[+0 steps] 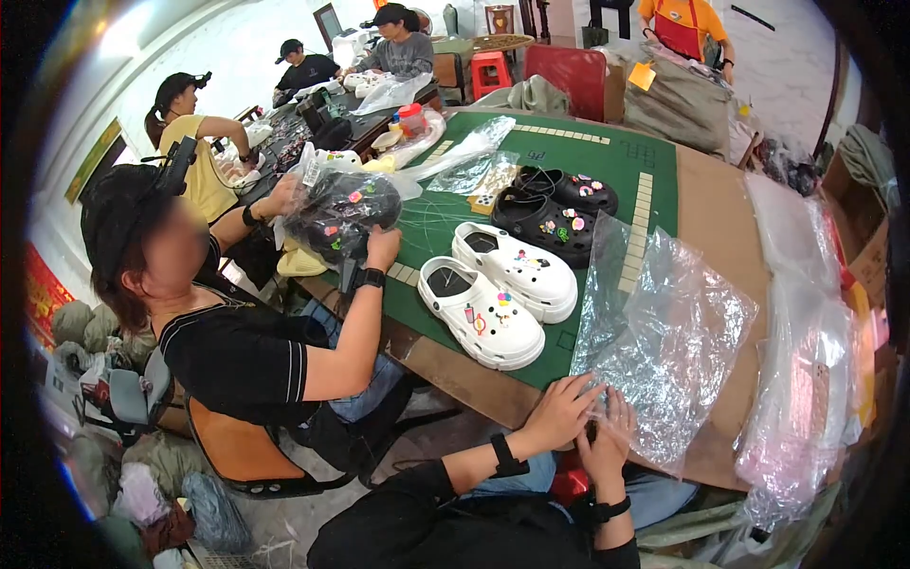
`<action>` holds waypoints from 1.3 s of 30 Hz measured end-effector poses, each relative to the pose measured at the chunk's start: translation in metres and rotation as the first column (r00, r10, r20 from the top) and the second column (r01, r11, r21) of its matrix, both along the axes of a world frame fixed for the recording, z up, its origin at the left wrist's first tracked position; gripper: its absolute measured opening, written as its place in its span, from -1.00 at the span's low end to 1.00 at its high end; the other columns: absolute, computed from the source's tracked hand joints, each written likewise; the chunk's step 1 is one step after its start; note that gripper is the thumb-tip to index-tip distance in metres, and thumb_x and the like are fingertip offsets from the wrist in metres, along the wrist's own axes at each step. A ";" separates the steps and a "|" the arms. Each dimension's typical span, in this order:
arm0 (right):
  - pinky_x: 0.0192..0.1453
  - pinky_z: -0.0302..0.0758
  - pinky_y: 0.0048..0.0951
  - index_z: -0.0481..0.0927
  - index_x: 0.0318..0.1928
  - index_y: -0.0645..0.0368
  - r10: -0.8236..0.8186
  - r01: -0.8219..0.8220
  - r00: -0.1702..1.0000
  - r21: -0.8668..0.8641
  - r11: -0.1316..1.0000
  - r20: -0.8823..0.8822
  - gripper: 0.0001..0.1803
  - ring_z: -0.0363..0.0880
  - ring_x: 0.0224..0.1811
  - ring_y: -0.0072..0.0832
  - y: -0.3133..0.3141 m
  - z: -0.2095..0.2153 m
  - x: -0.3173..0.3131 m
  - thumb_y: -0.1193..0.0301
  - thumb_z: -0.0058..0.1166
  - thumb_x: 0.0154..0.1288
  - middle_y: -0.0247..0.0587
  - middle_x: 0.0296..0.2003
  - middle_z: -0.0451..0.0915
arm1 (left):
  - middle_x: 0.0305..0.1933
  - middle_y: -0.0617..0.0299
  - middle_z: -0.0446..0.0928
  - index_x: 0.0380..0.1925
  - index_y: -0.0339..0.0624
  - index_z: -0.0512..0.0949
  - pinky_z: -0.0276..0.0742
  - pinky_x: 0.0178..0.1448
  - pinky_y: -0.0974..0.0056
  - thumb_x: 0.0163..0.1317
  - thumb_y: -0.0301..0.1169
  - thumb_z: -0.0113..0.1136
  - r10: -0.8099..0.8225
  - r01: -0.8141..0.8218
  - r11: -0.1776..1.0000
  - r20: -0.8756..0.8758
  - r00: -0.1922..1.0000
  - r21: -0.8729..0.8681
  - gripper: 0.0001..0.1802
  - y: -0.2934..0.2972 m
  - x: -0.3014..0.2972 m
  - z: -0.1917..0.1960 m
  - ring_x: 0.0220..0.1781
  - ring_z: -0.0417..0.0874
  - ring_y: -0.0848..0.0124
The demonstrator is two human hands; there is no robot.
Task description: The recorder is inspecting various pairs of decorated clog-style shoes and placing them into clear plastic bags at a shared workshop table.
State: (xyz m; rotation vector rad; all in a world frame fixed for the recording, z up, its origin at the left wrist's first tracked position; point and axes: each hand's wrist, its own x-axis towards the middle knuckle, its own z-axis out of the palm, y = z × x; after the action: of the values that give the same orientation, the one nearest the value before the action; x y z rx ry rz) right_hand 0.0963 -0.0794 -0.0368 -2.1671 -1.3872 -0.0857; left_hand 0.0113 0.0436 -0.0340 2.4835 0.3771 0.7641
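Note:
A clear plastic bag (668, 341) lies over the near right part of the table, its lower edge at my fingers. My left hand (561, 414) has its fingers bent together on the bag's near corner. Close beside it, my right hand (608, 444) grips the same edge, its thumb partly hidden. Beyond my hands, to the left, stands a pair of white clogs (482, 315) with colourful charms. Behind them sits a pair of black clogs (545, 220), also with charms, and the bag's upper left corner reaches up to them.
On my left a seated co-worker holds black clogs in a clear bag (343, 211). A stack of clear bags (801, 370) hangs along the table's right side. The green mat (654, 142) bears cream tiles (641, 223). Other people work at the far tables.

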 end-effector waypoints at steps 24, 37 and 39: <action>0.46 -0.03 0.00 0.48 0.09 0.15 -0.015 0.015 1.000 0.008 1.000 0.011 -0.50 0.13 0.40 -0.07 0.001 -0.003 0.000 0.29 0.14 0.11 0.01 0.33 0.24 | 0.23 0.01 0.38 0.19 -0.07 0.43 0.32 0.25 0.02 0.15 -0.46 0.13 -0.006 0.006 1.000 -0.011 1.000 -0.018 -0.47 0.000 0.002 -0.002 0.19 0.37 0.03; 0.44 0.03 0.02 0.48 0.15 0.15 -0.034 0.033 0.996 -0.020 0.999 -0.084 -0.45 0.20 0.37 -0.09 -0.002 0.007 0.009 0.26 0.16 0.13 0.02 0.28 0.31 | 0.23 0.00 0.37 0.20 0.02 0.45 0.30 0.23 0.02 0.24 -0.43 0.06 -0.021 0.021 0.999 -0.023 1.000 -0.027 -0.52 0.000 0.001 0.012 0.16 0.40 0.01; 0.43 0.06 0.02 0.48 0.12 0.16 0.086 -0.064 0.983 0.132 0.989 -0.165 -0.46 0.23 0.35 -0.08 -0.003 0.007 0.013 0.28 0.19 0.10 0.02 0.26 0.33 | 0.22 -0.04 0.37 0.21 0.02 0.44 0.28 0.24 0.01 0.25 -0.45 0.04 -0.024 0.023 0.998 -0.022 0.999 -0.057 -0.52 0.000 0.001 0.015 0.15 0.39 -0.02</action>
State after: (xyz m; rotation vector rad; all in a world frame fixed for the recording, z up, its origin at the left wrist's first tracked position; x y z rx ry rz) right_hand 0.1088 -0.0821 -0.0294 -1.9675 -1.3280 0.0384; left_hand 0.0122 0.0437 -0.0193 2.4414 0.3718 0.7070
